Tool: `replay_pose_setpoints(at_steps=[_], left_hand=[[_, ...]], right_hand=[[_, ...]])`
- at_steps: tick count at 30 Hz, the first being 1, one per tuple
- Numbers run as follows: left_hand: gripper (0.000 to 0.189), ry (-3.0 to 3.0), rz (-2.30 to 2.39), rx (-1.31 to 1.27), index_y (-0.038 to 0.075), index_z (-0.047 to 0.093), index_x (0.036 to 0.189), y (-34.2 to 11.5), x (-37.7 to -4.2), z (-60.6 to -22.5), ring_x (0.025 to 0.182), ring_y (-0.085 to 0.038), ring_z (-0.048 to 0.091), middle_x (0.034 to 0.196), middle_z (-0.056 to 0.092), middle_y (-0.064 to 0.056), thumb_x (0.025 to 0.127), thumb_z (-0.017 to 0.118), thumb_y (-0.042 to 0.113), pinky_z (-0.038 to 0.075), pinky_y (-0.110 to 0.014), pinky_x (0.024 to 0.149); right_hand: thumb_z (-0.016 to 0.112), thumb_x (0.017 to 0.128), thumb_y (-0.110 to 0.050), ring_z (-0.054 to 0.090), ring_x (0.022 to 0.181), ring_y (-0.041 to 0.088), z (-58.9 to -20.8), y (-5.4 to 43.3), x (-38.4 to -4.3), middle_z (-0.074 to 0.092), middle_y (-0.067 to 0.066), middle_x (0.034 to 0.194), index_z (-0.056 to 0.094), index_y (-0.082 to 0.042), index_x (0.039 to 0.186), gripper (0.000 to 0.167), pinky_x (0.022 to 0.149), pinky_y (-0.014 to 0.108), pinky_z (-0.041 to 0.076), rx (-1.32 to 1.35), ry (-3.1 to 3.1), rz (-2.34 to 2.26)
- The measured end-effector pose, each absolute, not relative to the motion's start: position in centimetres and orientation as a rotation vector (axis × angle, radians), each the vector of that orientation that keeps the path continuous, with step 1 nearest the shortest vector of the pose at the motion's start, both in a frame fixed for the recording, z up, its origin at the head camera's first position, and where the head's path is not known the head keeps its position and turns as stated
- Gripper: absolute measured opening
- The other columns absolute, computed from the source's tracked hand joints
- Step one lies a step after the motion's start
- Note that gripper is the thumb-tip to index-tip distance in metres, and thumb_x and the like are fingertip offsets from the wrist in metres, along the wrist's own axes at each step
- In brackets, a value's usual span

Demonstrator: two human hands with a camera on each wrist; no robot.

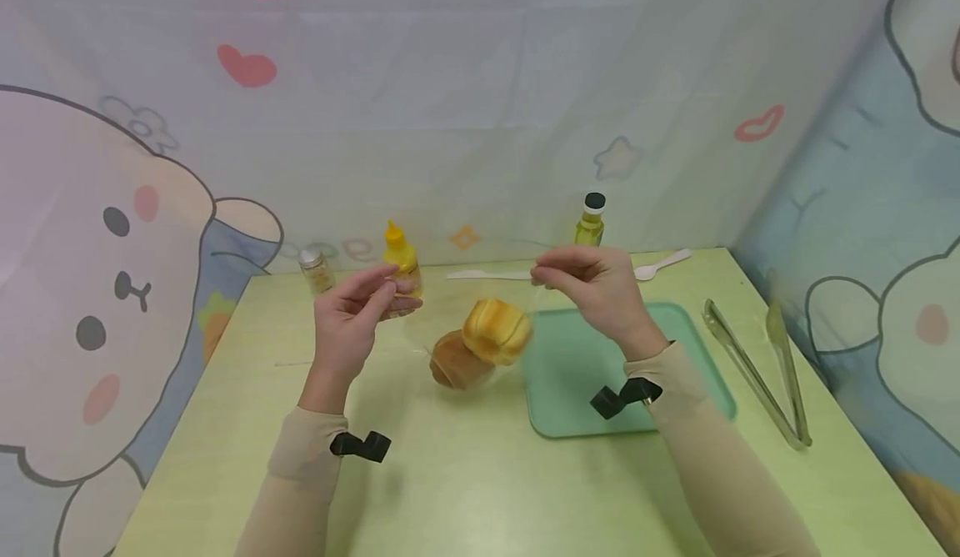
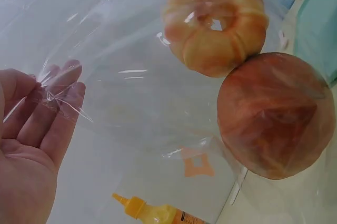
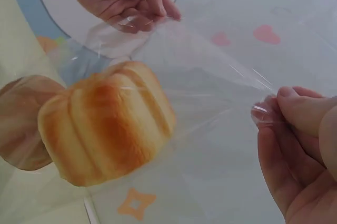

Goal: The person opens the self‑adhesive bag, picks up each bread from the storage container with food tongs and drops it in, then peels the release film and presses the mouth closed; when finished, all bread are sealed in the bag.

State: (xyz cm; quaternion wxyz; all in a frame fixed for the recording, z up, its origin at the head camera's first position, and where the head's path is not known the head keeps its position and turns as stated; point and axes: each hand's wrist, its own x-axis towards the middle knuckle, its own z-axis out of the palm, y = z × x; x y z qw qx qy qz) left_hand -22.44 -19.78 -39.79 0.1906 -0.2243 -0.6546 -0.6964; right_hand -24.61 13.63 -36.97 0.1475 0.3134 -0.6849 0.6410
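Observation:
A clear plastic bag (image 2: 126,103) hangs between both hands over the table. Inside it are a ridged golden bread roll (image 1: 497,331), ring-shaped from the left wrist view, and a round brown bun (image 1: 459,362). My left hand (image 1: 348,323) pinches one upper corner of the bag between thumb and fingers. The opposite corner is pinched by my right hand (image 1: 592,290), thumb against fingertips. In the right wrist view the film (image 3: 221,71) stretches taut from one hand to the other, and the golden roll (image 3: 108,124) overlaps part of the brown bun (image 3: 23,124).
A green tray (image 1: 558,411) lies under the right forearm, with open metal tongs (image 1: 750,378) to its right. Along the back stand a shaker jar (image 1: 316,270), a yellow squeeze bottle (image 1: 401,253) and an oil bottle (image 1: 590,220). A white knife (image 1: 487,275) and spoon (image 1: 662,265) lie there too.

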Motion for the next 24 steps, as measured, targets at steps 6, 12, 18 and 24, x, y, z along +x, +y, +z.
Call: replay_pose_setpoints(at_steps=[6,12,18,24], left_hand=[[0.017,-1.775,-2.061,-0.63,-0.019,0.068,0.112,-19.5,-22.3,-39.6,0.076,-0.022,0.08,0.097,0.081,-0.007,0.1,0.065,-0.007,0.065,-0.041,0.073],[0.018,-1.715,-2.143,-0.64,-0.028,0.062,0.109,-19.4,-22.1,-39.3,0.071,-0.02,0.078,0.093,0.079,-0.009,0.1,0.06,-0.013,0.065,-0.043,0.072],[0.016,-1.719,-2.155,-0.654,-0.026,0.063,0.1,-19.3,-22.2,-39.0,0.071,-0.019,0.078,0.092,0.077,-0.013,0.099,0.051,-0.017,0.065,-0.039,0.072],[0.02,-1.646,-2.239,-0.749,-0.015,0.068,0.093,-19.4,-22.4,-38.9,0.075,-0.022,0.078,0.095,0.076,-0.013,0.101,0.05,-0.016,0.065,-0.037,0.076]], right_hand=[[0.07,0.093,0.015,0.077,0.086,0.017,-36.8,14.6,-24.8,0.081,0.001,0.1,0.075,0.013,0.107,0.015,0.08,0.035,0.064,1.036,-1.93,1.907],[0.067,0.092,0.019,0.076,0.09,0.021,-36.6,15.2,-24.9,0.079,0.009,0.102,0.077,0.01,0.102,0.017,0.081,0.036,0.064,1.18,-1.878,1.906],[0.067,0.091,0.021,0.075,0.097,0.022,-36.4,15.6,-24.8,0.078,0.005,0.106,0.077,0.01,0.097,0.015,0.082,0.034,0.063,1.248,-1.869,1.87],[0.063,0.093,0.02,0.074,0.1,0.02,-36.3,15.9,-24.3,0.078,0.003,0.11,0.078,0.009,0.099,0.019,0.079,0.029,0.062,1.251,-1.925,1.8]])
